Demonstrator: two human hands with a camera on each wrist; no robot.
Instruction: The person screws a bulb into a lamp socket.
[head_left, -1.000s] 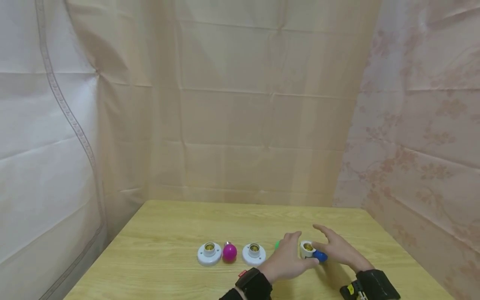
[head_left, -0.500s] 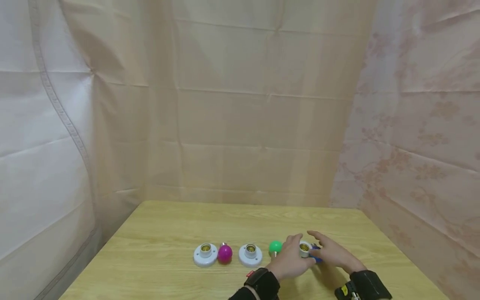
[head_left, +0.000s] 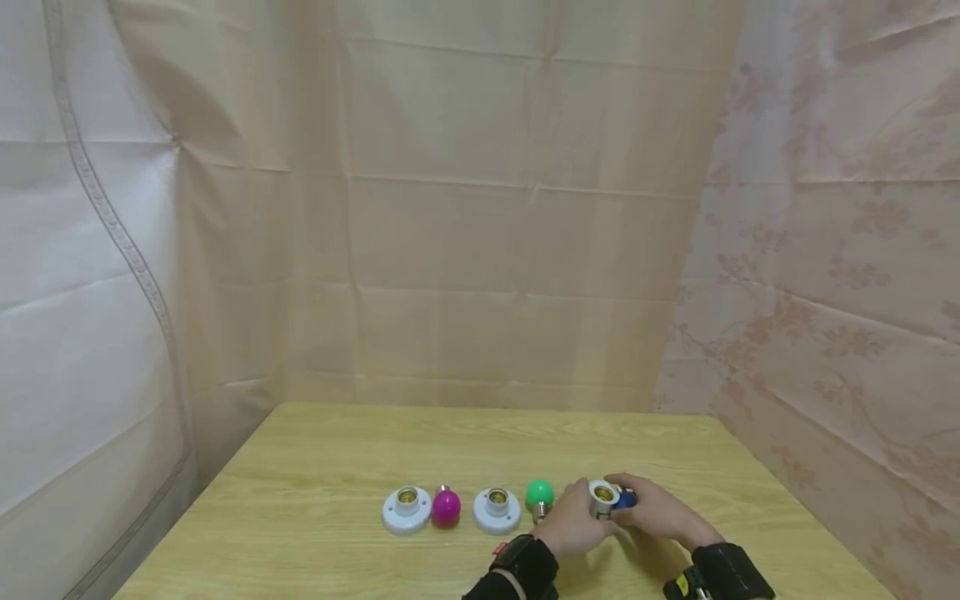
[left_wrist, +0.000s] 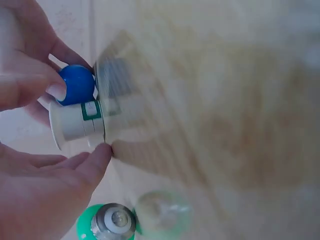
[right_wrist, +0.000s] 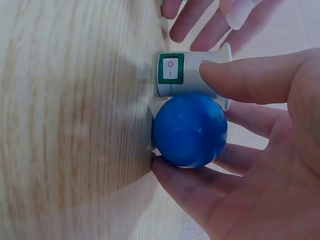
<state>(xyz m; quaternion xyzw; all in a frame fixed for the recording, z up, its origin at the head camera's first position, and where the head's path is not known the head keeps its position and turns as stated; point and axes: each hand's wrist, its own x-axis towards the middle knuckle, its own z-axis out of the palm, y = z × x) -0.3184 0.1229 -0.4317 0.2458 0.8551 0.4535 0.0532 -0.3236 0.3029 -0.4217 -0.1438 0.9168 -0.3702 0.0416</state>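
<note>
White cylindrical, plastic-looking lamp socket (right_wrist: 192, 75) upright on wood-grain desk (head_left: 360, 458), between hands. Likely light, stiff, smooth; best held round plain barrel, off green-framed rocker switch (right_wrist: 171, 68). Left hand (head_left: 574, 523): fingers extended beside socket, wrapped round nothing. Right hand (head_left: 658, 507): fingers curve about glossy blue round bulb (right_wrist: 190, 130), thumb reaching across toward socket; cannot tell whether it grips. Blue bulb, perhaps fragile, crowds socket's right side. Green round bulb (head_left: 539, 492) near left hand; magenta round bulb (head_left: 446, 508) between white disc-based socket (head_left: 407, 510) and twin (head_left: 497, 510), out of way.
</note>
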